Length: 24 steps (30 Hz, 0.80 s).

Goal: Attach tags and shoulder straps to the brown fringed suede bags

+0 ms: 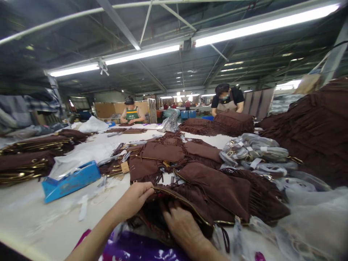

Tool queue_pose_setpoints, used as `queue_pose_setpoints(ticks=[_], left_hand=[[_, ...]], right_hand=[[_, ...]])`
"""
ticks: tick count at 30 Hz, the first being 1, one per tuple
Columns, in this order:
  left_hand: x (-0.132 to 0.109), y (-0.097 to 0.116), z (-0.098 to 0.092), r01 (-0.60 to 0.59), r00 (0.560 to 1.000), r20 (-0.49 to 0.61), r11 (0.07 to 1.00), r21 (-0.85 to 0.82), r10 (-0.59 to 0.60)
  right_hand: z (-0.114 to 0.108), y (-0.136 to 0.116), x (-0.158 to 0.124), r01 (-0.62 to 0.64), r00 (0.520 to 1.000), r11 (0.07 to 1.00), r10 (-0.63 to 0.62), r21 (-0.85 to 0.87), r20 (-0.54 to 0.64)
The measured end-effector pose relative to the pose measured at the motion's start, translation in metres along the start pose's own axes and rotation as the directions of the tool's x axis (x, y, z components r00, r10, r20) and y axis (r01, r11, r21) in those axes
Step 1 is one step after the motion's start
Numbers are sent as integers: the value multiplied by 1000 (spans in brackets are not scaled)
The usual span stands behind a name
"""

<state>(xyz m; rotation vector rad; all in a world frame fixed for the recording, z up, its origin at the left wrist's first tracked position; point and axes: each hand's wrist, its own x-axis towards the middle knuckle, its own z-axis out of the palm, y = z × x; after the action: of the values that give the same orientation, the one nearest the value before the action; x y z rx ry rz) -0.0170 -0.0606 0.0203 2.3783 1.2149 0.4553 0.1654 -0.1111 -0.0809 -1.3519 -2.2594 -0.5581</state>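
A dark brown bag [187, 201] with a brass zipper lies at the near edge of the table, its mouth gaping. My left hand [137, 197] pinches the far-left end of the zipper edge between thumb and fingers. Inside the opening is my right hand [182, 224], its fingertips partly hidden by the dark lining, so whether they grip anything does not show. Just beyond, another brown fringed bag [214, 185] overlaps a heap of similar bags [163, 152]. Purple plastic [136, 246] sits under my arms.
A blue tape dispenser [72, 181] stands left on the white table [67, 217]. Plastic-wrapped straps [255, 152] are piled right, before a tall brown heap [315, 134]. Stacked zippered pieces [27, 166] lie far left. Two co-workers [132, 114] [227, 99] work across the table.
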Motion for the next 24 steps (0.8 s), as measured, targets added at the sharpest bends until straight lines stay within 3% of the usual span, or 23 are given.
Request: queue_pose_setpoints(ticks=[4, 6, 10, 12, 15, 17, 21, 24], left_hand=[[-14, -16, -5, 60, 984, 178, 956, -286, -9], [-23, -26, -9, 102, 985, 170, 920, -378, -40], [-45, -38, -16, 99, 995, 23, 917, -387, -97], [-57, -36, -14, 91, 996, 13, 930, -356, -92], [-71, -22, -1, 101, 993, 88, 944, -315, -76], [-73, -6, 12, 74, 989, 146, 958, -277, -34], [-58, 34, 47, -149, 959, 200, 958, -246, 201], [-38, 59, 74, -265, 938, 157, 932, -248, 308]], right_hand=[[-16, 4, -11, -97, 954, 949, 2, 299, 300], [-32, 9, -17, -146, 932, 887, -25, 438, 361], [-58, 30, -29, -37, 962, 683, -173, 730, 210], [-68, 49, -36, -70, 983, 662, -81, 746, 165], [-84, 84, -50, -248, 969, 741, 184, 624, 167], [-93, 102, -61, -325, 946, 763, 263, 558, 192], [-99, 107, -81, -371, 920, 750, 214, 548, 330], [-94, 96, -88, -374, 907, 774, 191, 511, 375]])
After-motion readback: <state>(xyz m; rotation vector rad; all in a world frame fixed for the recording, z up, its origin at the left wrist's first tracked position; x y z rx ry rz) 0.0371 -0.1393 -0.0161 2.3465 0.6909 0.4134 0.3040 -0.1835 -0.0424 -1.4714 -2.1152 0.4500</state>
